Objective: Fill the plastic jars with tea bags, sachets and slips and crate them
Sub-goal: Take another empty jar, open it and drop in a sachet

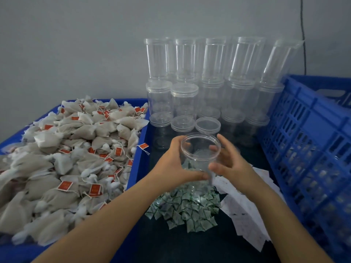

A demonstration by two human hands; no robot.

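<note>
An open clear plastic jar [200, 149] with no lid is held above the dark table between both hands. My left hand [174, 164] grips its left wall, thumb across the front near the base. My right hand [228, 164] touches its right side with fingers spread and blurred; whether it grips is unclear. The jar looks empty. Under it lies a heap of small green-and-white sachets [186, 207]. White paper slips [245, 209] spread to the right. A blue tray [140, 149] on the left is piled with tea bags [62, 164] bearing red tags.
Several lidded clear jars [209, 82] are stacked in rows against the grey wall; a loose lid [208, 125] lies just behind the held jar. A tall blue slatted crate [311, 149] stands along the right side, with jars showing through its wall.
</note>
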